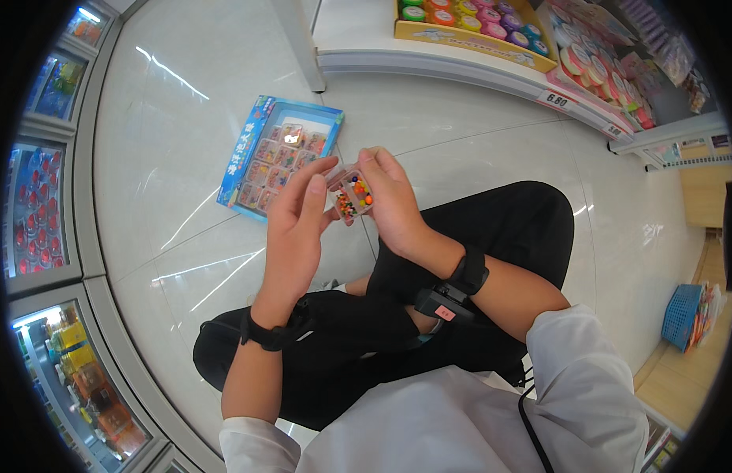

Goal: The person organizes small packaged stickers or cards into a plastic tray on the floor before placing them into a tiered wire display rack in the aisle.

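Observation:
A small clear plastic box (352,198) is held over the floor between my two hands. Inside, a divider separates tiny multicoloured beads from larger orange, yellow and dark blue ones. My right hand (397,198) grips the box at its right side, thumb near its upper edge. Close against the left side is my left hand (298,216), thumb and index finger apart; whether it bears any of the box is unclear. What looks like a clear lid (340,172) shows at the top. Beyond lies a blue display carton (235,168) on the floor, holding several similar bead boxes (277,177).
White shelving (366,62) at the top carries a yellow carton (478,50) of colourful lidded tubs. Glass-door drink coolers (91,248) line the left. My black-trousered knee (519,219) is on the right. A blue plastic basket (680,316) stands at far right.

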Tool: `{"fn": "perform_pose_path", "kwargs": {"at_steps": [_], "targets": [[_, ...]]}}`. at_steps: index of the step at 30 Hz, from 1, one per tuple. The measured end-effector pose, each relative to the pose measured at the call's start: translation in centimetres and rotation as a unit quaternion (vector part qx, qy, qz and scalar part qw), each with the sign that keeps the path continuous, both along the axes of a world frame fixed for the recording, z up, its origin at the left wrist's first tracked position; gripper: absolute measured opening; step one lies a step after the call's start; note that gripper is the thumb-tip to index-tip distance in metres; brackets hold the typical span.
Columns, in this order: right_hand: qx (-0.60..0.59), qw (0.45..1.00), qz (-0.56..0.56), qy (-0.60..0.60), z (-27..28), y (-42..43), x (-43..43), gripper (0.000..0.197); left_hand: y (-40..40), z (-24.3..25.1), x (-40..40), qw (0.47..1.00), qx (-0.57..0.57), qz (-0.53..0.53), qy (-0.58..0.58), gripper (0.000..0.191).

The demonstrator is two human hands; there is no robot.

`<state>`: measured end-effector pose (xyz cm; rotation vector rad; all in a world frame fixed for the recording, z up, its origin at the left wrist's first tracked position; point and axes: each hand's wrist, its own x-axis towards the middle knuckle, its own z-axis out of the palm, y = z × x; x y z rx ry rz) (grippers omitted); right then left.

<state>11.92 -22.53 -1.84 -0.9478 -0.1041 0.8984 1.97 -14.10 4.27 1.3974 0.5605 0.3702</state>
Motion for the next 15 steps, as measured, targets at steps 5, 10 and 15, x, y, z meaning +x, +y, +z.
{"fn": "perform_pose_path", "kwargs": {"at_steps": [5, 10, 15], "targets": [[-0.102, 0.983, 0.009, -0.153, -0.8, 0.2, 0.5, 0.024, 1.5, 0.1, -0.3, 0.976, -0.217, -0.020, 0.000, 0.048], [-0.103, 0.915, -0.079, -0.382, 0.6, 0.1, 1.2, 0.015, 2.4, -0.6, -0.8, 0.966, -0.259, -0.001, -0.002, 0.054], [-0.111, 0.742, -0.009, -0.661, 1.5, -0.4, 1.4, 0.012, 2.4, -1.3, -0.7, 0.951, -0.310, -0.004, -0.017, 0.047]]}}
